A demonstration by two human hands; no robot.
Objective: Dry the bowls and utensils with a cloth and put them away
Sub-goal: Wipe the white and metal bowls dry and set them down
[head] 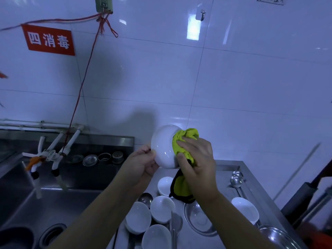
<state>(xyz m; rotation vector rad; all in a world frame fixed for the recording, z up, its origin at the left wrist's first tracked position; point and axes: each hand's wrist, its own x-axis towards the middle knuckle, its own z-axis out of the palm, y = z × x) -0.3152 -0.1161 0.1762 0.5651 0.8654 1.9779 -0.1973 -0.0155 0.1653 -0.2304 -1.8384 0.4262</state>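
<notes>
Crowding the counter (251, 169) below: white bowls (162, 209), ladles (236, 182), steel dish (199, 221).

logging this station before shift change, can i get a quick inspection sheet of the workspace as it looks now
surface: steel counter beside a steel sink, both against a white tiled wall.
job's things: white bowl held up and being wiped with a yellow cloth; more white bowls and metal spoons lie on the counter.
clutter: drain strainers on the sink ledge.
grippers: left hand grips the bowl's rim; right hand presses the cloth to the bowl's underside, fingers curled round it.
cables: red string runs from a wall hook down to the taps.
surroundings: red sign on the wall; dim light.
</notes>
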